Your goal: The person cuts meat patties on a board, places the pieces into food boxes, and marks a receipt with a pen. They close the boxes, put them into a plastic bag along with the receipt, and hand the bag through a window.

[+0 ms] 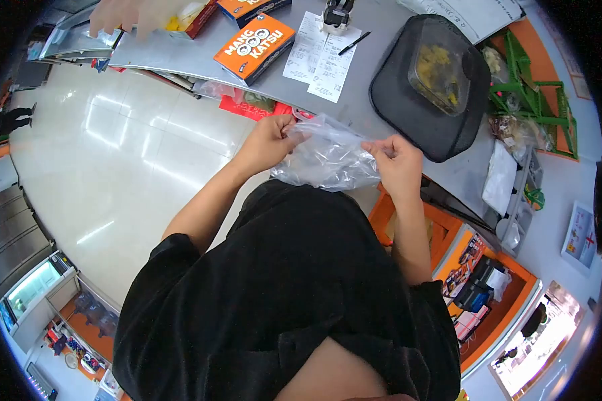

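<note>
A clear plastic bag [331,157] hangs between my two hands in front of my body, just off the edge of the grey counter [354,120]. My left hand [271,142] pinches its upper left rim with closed fingers. At the upper right rim, my right hand [396,164] grips the bag between thumb and fingers. The bag is crinkled, and I see nothing inside it. Close behind my right hand lies a black padded bag [388,93] with a clear lidded container [441,70] of yellow food on top.
Orange boxes [257,47] lie on the counter, beside printed receipts [308,57] and a black pen [354,43]. A green rack [515,80] stands at the right. Below it is an orange shelf [508,301]. Red plastic [247,107] hangs under the counter edge. Tiled floor [114,167] spreads out at left.
</note>
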A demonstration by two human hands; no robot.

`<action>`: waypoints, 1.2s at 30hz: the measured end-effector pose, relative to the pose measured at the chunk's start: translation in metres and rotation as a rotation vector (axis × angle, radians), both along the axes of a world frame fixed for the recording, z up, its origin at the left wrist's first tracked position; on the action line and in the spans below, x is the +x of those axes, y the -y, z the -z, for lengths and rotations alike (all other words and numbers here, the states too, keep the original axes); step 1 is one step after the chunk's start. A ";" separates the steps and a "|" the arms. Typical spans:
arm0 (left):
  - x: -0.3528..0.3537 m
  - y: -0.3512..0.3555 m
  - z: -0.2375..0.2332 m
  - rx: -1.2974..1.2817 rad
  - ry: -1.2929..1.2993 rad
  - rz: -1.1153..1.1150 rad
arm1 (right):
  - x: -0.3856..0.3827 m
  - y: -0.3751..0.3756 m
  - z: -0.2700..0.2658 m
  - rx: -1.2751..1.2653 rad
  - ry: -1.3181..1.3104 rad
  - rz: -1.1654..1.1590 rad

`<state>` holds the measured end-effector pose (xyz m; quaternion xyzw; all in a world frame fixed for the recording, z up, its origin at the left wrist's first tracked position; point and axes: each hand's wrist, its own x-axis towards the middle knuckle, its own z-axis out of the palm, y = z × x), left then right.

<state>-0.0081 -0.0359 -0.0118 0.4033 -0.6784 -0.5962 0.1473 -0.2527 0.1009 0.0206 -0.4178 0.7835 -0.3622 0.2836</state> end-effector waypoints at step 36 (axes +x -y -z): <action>-0.001 0.001 -0.037 -0.034 -0.073 -0.174 | 0.003 -0.006 -0.027 -0.194 -0.108 -0.139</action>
